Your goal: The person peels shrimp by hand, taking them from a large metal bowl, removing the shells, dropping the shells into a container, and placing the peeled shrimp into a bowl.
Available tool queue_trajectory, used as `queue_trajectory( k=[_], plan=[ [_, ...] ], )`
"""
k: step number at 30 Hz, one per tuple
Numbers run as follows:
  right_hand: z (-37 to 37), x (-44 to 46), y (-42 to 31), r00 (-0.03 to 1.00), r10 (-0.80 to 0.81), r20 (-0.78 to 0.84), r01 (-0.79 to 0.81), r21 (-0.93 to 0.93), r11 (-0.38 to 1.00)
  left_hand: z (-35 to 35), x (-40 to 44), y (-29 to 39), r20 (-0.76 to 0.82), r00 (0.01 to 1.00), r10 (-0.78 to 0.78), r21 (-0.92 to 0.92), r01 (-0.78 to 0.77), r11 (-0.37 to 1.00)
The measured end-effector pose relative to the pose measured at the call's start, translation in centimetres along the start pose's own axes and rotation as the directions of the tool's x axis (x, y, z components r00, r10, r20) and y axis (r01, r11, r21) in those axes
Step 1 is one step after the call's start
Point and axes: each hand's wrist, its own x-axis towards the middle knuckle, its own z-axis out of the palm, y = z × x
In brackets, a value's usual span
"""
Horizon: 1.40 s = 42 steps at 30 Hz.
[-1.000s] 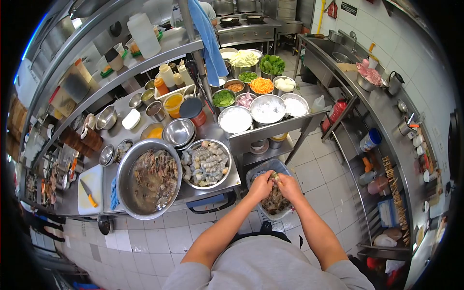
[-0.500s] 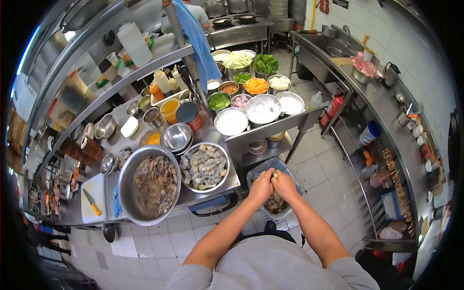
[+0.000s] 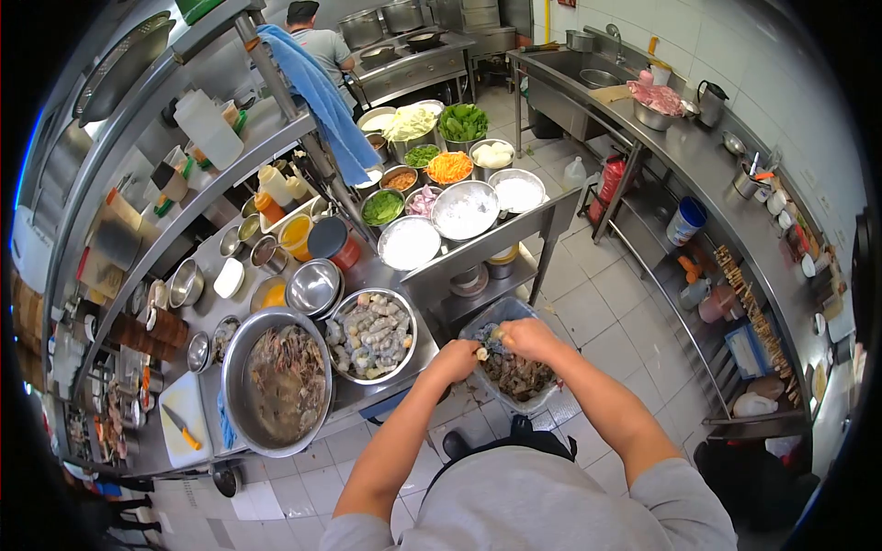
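Note:
Over the left rim of a plastic tub [image 3: 555,393] is my left hand [image 3: 454,361], closed on a small pale shrimp piece [image 3: 481,354]. My right hand [image 3: 528,339] is closed above the tub's back part; what it pinches is too small to make out. Dark, unpeeled shrimp [image 3: 519,375] lie in the tub below. On the counter to the left, a steel bowl [image 3: 412,342] holds grey peeled shrimp [image 3: 370,334]. Beside it, a large steel basin [image 3: 231,404] contains heads and shells in cloudy liquid.
A knife [image 3: 184,428] lies on a white cutting board [image 3: 175,444] at far left. Behind the tub is a stand [image 3: 542,230] with containers of vegetables. A shelved steel counter [image 3: 684,174] runs along the right. Another person [image 3: 322,50] stands near the stove [image 3: 413,72].
My hands, together earlier, have moved apart, the left one leftward toward the tub's rim. The view has shifted, bringing more of the other person into sight.

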Motion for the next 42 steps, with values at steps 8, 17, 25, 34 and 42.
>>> queue_trajectory(
  k=[8, 17, 25, 34, 42],
  plan=[
    [1.5, -0.7, 3.3, 0.985, 0.111, -0.133, -0.119, -0.054, 0.991, 0.2, -0.7, -1.2, 0.259, 0.950, -0.172, -0.942, 0.288, 0.173],
    [2.6, -0.4, -0.5, 0.962, 0.107, 0.251, -0.273, 0.879, 0.390, 0.9, 0.1, 1.0, -0.152, 0.934, -0.322, -0.970, -0.079, 0.228],
    [3.2, -0.8, -1.1, 0.957, 0.272, 0.103, -0.249, 0.771, 0.586, 2.5, -0.6, -0.8, -0.220, 0.938, -0.268, -0.821, -0.030, 0.570],
    [5.5, 1.5, -3.6, 0.906, 0.184, -0.381, -0.044, 0.348, 0.937, 1.0, -3.1, 1.0, -0.461, 0.817, -0.347, -0.550, 0.044, 0.834],
    [6.0, 1.0, 5.9, 0.903, 0.340, -0.264, -0.274, 0.255, 0.927, -2.6, -8.5, -6.0, -0.558, 0.697, -0.451, -0.660, -0.043, 0.750]
  ],
)
